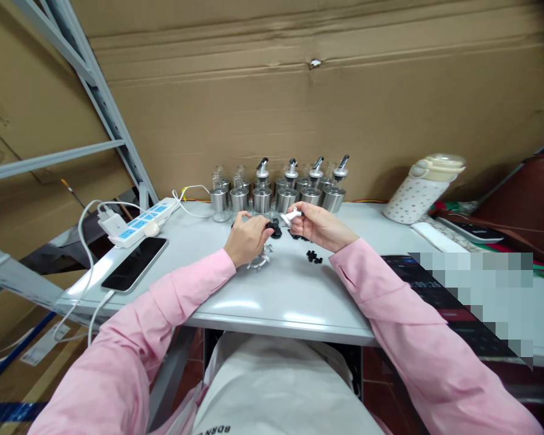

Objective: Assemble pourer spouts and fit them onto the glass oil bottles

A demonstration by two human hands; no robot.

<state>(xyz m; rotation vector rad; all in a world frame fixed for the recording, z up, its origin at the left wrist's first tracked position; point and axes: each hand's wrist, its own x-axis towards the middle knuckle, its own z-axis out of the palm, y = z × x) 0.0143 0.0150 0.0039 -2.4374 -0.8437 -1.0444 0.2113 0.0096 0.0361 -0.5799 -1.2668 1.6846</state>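
Between the thumb and fingers of my right hand [315, 226] is a white spout part [291, 216], held above the table. My left hand [248, 237] is closed, its fingertips at a small black part [270, 225] beside the black pieces in the middle. Below my left hand lie several whitish spout parts [259, 261], partly hidden by it. A small cluster of black pieces [314, 257] rests left of my right sleeve. Behind both hands stand several glass and steel bottles [288, 196], some topped with spouts.
On the grey table [272, 308], a phone [135, 264] and a white power strip [147, 222] with cables are at the left. A spotted white bottle [422, 187] stands at the right, near a white strip [439, 237] and a dark device [469, 229]. Cardboard [299, 109] rises behind.
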